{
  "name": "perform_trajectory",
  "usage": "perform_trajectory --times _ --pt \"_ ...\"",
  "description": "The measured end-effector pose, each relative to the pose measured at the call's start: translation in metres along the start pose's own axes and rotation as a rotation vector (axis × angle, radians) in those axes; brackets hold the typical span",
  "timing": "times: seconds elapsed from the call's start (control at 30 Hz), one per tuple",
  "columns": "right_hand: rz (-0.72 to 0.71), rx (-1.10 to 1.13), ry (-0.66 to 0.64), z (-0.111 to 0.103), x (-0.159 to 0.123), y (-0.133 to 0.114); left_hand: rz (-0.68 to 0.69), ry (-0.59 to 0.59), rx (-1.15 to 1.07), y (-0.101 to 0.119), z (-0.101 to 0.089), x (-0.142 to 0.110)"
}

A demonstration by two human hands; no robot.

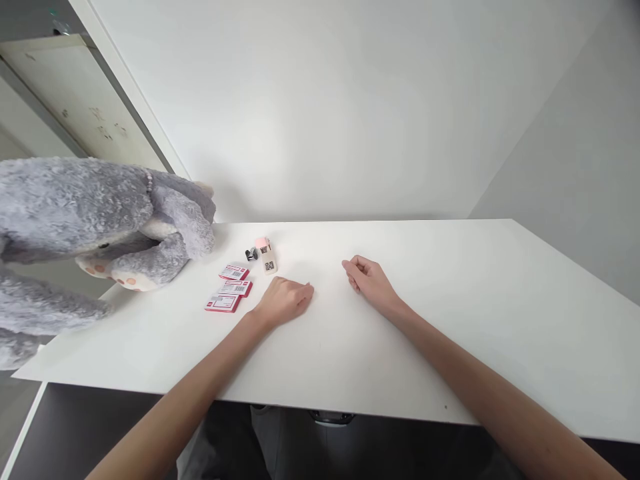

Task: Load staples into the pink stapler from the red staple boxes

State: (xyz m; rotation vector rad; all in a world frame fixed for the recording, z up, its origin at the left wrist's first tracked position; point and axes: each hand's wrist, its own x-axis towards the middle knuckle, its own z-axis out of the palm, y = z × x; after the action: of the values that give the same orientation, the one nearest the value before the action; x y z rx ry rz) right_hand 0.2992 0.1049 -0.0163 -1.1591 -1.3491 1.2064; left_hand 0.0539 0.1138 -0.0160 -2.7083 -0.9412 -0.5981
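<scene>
My left hand point(285, 301) rests on the white table point(325, 360) with its fingers curled into a loose fist. Facing it across a gap, my right hand point(367, 280) lies on its side, fingers folded in and thumb over them; nothing shows in either hand. Left of my left hand are three small red-and-white boxes point(223, 303) with printed labels, laid close together. Just beyond that hand lies a cream, pink-topped object point(268, 259) with dark patterned patches. Beside it sits a small black-and-silver item point(251, 255) whose kind I cannot make out.
A big grey plush toy point(75, 207) leans over the table's left end, its paws near the boxes. Behind the table rises a white wall point(350, 120), with a grey wall point(580, 153) at the right. My legs point(225, 443) are below the front edge.
</scene>
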Motion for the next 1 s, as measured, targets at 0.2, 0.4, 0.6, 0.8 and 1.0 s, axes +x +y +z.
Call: perform_trajectory --times 0.2,0.4,0.6,0.8,1.0 --pt "-0.055 -0.112 0.039 0.002 0.0 0.004 -0.045 -0.088 -0.073 -0.009 0.02 0.031" --pt "-0.061 -0.192 0.037 0.003 0.001 0.007 -0.127 -0.08 -0.111 -0.011 0.019 0.026" --pt "-0.084 -0.242 0.024 0.006 -0.002 0.008 -0.153 -0.078 -0.142 -0.009 0.018 0.024" --pt "-0.118 -0.294 0.002 0.007 -0.003 0.011 -0.163 -0.071 -0.171 -0.002 0.015 0.019" --pt "-0.156 -0.346 -0.035 0.009 -0.006 0.011 -0.152 -0.073 -0.203 0.005 0.011 0.019"
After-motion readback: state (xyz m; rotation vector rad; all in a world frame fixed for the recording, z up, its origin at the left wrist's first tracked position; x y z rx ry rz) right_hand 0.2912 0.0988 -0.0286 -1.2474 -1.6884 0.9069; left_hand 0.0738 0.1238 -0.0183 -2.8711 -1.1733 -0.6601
